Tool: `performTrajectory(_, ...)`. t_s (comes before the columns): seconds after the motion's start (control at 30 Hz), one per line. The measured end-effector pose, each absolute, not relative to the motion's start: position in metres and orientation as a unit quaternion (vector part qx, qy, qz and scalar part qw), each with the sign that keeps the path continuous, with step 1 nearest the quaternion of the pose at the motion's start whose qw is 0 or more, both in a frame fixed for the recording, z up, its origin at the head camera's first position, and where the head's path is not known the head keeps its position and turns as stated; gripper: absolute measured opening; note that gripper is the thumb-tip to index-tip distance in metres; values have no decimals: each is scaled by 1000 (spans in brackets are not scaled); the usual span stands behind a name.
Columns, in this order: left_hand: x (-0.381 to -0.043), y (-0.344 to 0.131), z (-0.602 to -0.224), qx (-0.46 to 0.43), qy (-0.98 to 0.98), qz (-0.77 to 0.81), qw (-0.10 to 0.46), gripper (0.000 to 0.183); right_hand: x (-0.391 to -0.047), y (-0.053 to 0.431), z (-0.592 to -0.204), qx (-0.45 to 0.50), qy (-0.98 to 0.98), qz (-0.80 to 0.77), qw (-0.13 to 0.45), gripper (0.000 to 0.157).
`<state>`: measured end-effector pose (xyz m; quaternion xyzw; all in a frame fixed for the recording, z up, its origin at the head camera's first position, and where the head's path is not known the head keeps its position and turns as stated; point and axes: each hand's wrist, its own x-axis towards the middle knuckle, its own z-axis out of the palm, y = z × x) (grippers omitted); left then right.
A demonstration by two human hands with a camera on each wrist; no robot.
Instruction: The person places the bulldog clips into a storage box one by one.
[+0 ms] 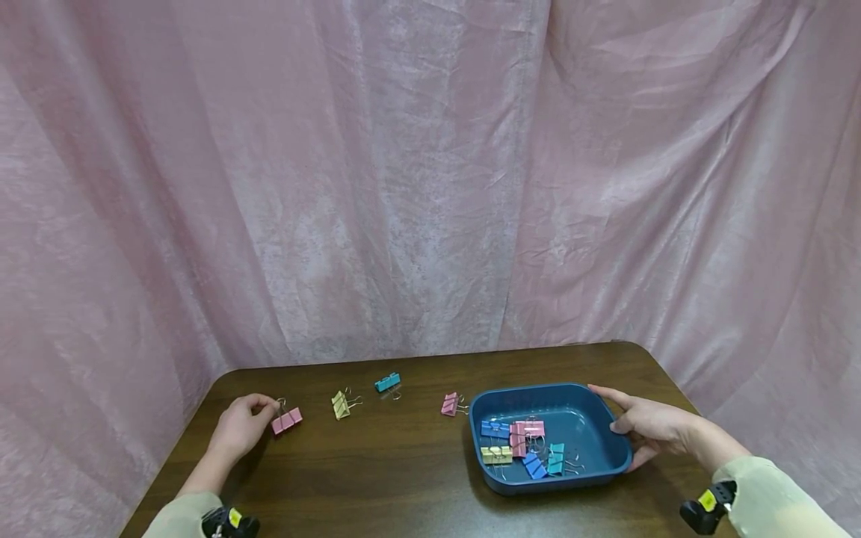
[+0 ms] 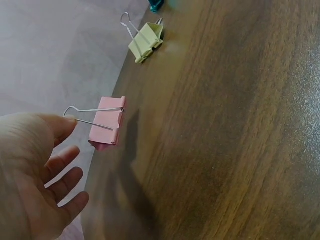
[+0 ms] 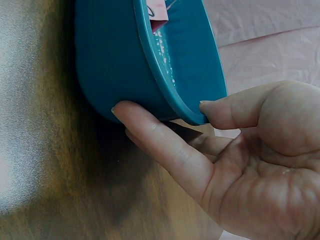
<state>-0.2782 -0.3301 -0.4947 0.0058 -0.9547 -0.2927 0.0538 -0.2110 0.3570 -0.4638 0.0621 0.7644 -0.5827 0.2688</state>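
Observation:
My left hand (image 1: 241, 424) pinches the wire handle of a pink binder clip (image 1: 287, 421) between thumb and finger, at the table's left side. In the left wrist view this pink clip hangs from the fingertips with a shadow beside it on the wood. My right hand (image 1: 649, 424) grips the right end of a blue plastic tray (image 1: 602, 396), thumb over the rim and fingers along the outer wall. Inside lie several binder clips, among them a pink one (image 1: 531, 428), a yellow one (image 1: 496, 455) and a teal one (image 1: 555, 459).
On the wooden table (image 1: 377, 478) between the left hand and the tray lie a yellow binder clip (image 1: 341, 405), a teal binder clip (image 1: 387, 382) and another pink binder clip (image 1: 449, 404). A pink curtain (image 1: 417, 187) hangs behind the table's far edge.

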Motion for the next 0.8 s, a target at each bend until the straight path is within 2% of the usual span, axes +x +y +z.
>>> performTrajectory(0.33,-275,-330,-489,-7,-954,-291,69,32,-211,357,-464,54,766,-582,267,79)
performTrajectory(0.8,-273,-311,-471,-64,-942,-296,147,23,-211,358,-463,63,779,-565,264,78)
